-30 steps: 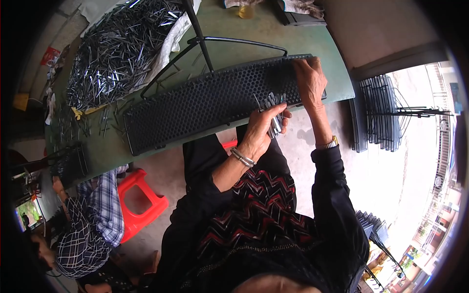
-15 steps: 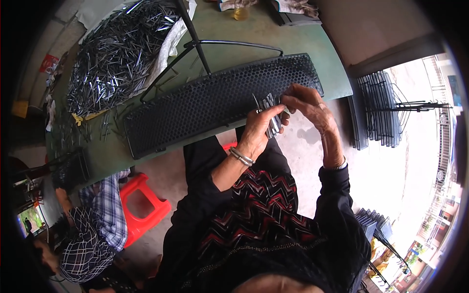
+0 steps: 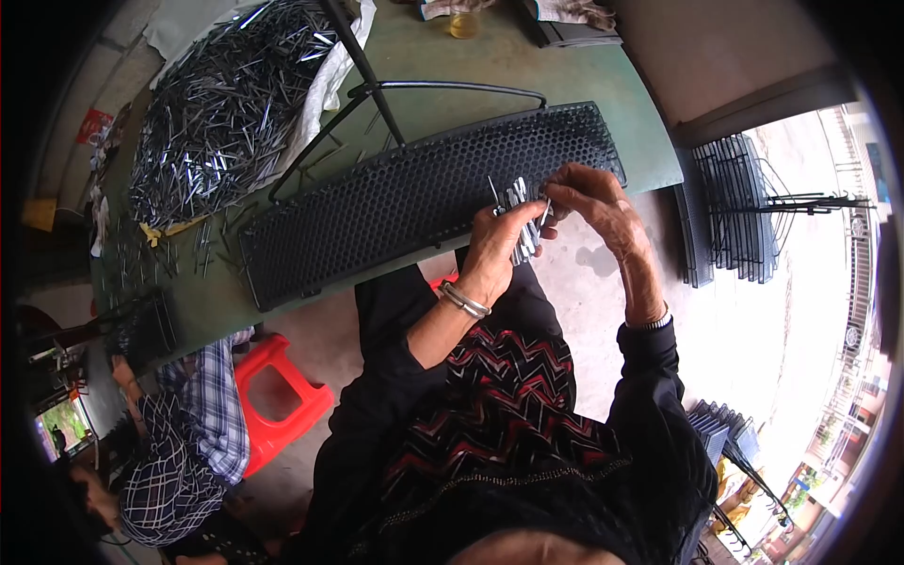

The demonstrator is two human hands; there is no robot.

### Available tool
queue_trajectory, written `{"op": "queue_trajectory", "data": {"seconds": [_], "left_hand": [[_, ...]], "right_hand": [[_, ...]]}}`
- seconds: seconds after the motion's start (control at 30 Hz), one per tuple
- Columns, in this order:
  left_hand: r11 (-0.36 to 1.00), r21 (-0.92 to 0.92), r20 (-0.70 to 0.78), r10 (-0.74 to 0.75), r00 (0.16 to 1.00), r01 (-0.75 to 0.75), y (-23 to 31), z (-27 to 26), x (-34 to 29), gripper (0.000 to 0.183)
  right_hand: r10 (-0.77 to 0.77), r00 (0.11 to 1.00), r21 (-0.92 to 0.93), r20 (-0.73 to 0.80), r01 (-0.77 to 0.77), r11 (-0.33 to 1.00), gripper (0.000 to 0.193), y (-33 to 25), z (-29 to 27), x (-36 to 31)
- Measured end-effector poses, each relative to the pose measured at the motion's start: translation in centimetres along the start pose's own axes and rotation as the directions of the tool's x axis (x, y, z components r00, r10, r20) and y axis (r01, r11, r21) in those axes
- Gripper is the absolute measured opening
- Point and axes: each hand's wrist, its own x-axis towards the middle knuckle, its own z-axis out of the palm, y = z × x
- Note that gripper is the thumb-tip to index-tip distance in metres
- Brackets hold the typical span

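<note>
A bundle of small silvery metal strips [image 3: 518, 202] is gripped in my left hand [image 3: 489, 252], whose thumb presses across it. My right hand [image 3: 600, 209] is closed in a pinch beside the bundle, with a thin metal strip [image 3: 547, 213] at its fingertips. Both hands are over the front edge of a long black perforated metal panel [image 3: 395, 202], which lies slantwise on the green table. A black rod frame [image 3: 461, 85] rises from the panel's far side. The undersides of my fingers are partly hidden.
A large heap of dark metal strips [image 3: 231, 113] lies in a white sack at the far left. Finished-looking black racks [image 3: 739, 207] stack to the right. A red stool [image 3: 282, 414] stands at left, beside a co-worker in a plaid sleeve. A glass of yellowish liquid [image 3: 462, 25] stands far back.
My right fingertips have shifted slightly, and a thin strip now shows between them and the bundle. The left hand keeps its hold almost in place. The co-worker's arm at left has moved a little.
</note>
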Motion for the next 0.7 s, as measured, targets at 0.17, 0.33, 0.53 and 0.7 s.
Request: {"op": "queue_trajectory", "data": {"seconds": [0.17,0.33,0.53,0.7], "left_hand": [[0.999,-0.036,0.032,0.010,0.999,-0.009,0.1,0.3,0.1,0.020],[0.973,-0.224,0.043,-0.042,0.998,0.051,-0.5,0.5,0.2,0.023],[0.944,-0.303,0.193,-0.072,0.978,0.130,-1.6,-0.3,0.5,0.029],[0.935,-0.322,0.201,-0.084,0.976,0.147,-2.0,-0.3,0.6,0.030]], "right_hand": [[-0.138,0.978,-0.045,-0.157,0.132,0.990,0.015,0.2,-0.9,0.5],[-0.386,0.739,-0.310,-0.552,0.247,0.918,0.013,0.7,-1.5,3.3],[-0.518,0.633,-0.487,-0.576,0.243,0.839,0.012,2.7,-0.9,6.3],[-0.571,0.615,-0.567,-0.544,0.232,0.791,0.012,2.8,-0.6,6.4]]}}
